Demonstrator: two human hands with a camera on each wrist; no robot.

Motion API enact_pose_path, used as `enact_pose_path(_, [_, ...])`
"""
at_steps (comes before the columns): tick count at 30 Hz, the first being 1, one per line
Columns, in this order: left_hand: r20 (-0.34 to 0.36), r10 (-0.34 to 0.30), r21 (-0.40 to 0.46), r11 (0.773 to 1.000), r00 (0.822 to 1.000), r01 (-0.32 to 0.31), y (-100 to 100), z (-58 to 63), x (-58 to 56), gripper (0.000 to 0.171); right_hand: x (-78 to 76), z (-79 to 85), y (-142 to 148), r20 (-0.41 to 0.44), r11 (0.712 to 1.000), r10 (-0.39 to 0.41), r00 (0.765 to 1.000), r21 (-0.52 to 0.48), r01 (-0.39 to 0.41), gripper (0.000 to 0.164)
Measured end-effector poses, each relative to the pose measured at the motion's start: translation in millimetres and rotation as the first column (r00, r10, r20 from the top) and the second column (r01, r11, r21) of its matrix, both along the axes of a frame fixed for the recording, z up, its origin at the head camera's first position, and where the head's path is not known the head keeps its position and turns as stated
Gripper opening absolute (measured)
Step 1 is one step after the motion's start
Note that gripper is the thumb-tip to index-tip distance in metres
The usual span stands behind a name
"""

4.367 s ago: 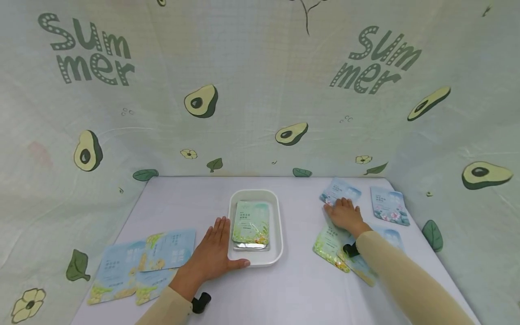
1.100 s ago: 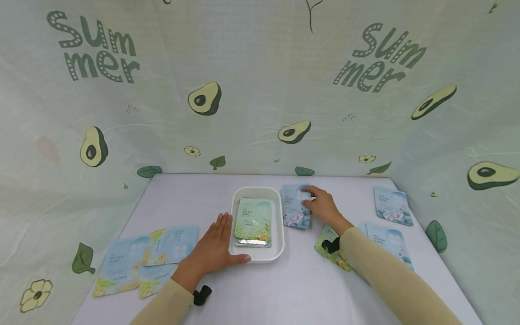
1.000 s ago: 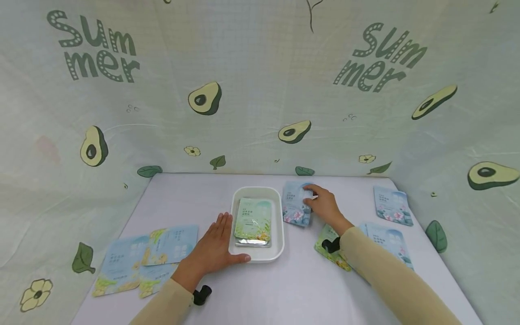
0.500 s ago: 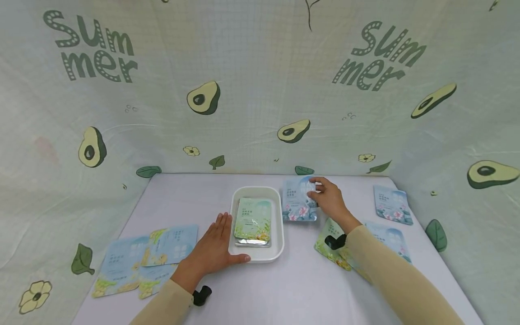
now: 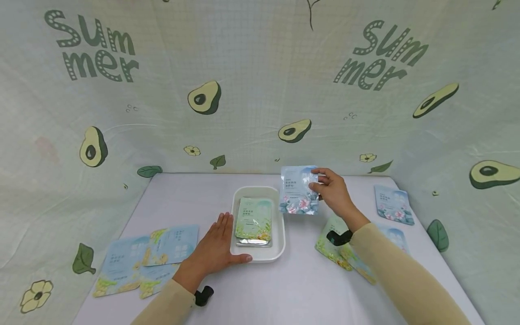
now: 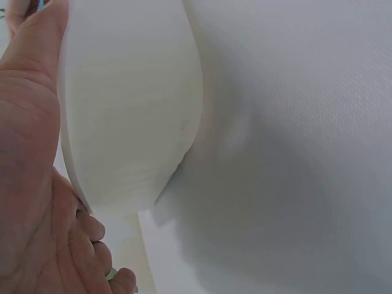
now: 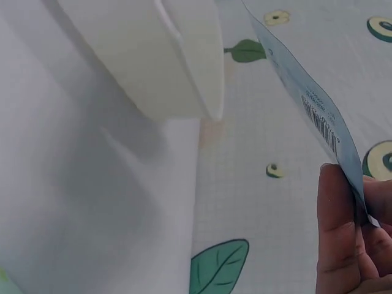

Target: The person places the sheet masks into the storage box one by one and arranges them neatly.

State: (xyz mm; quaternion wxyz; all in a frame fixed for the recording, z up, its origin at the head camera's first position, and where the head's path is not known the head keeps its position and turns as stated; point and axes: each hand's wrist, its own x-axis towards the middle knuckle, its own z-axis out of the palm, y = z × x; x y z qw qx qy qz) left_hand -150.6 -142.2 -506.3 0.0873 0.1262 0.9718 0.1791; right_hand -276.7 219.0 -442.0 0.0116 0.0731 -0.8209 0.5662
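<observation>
My right hand (image 5: 337,194) pinches the right edge of a blue face mask sachet (image 5: 295,192) with pink flowers, raised above the table just right of a white tray (image 5: 279,246). In the right wrist view the sachet (image 7: 315,104) appears nearly edge-on, its barcode side showing, between thumb and fingers. My left hand (image 5: 213,250) rests against the tray's left side, fingers straight and thumb spread along the front rim. The left wrist view shows that hand (image 6: 37,153) along the tray wall (image 6: 131,110). Inside the tray lies a green sachet (image 5: 253,219) over a silver-edged one.
Several blue-and-yellow sachets (image 5: 118,266) overlap at the left. On the right lie green sachets (image 5: 331,246) and a blue one (image 5: 394,234), partly under my right forearm. Another blue flowered sachet (image 5: 393,205) is at the far right edge. A patterned cloth (image 5: 252,81) hangs behind the table.
My right hand has brought the blue flowered sachet from the right pile to beside the tray, then lifted and straightened it. The left hand has stayed at the tray.
</observation>
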Motion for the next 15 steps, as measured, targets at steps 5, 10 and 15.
enact_pose_path(5, [-0.006, -0.013, 0.008, 1.0, 1.0, 0.013, -0.2, 0.7, 0.0, 0.135, 1.3, -2.1, -16.3, 0.031, 0.998, 0.01, 0.999, -0.067, -0.008, 0.046])
enact_pose_path(10, [-0.004, -0.015, 0.009, 1.0, 1.0, 0.015, -0.6, 2.3, 0.5, 0.136, 4.8, -11.7, -40.5, 0.083, 0.993, 0.026, 0.996, -0.115, -0.016, 0.045])
enact_pose_path(15, [-0.003, -0.017, 0.013, 1.0, 1.0, 0.017, -0.2, 2.5, 1.2, 0.136, 9.0, -23.6, -63.7, 0.128, 0.99, 0.046, 0.991, -0.139, -0.028, 0.044])
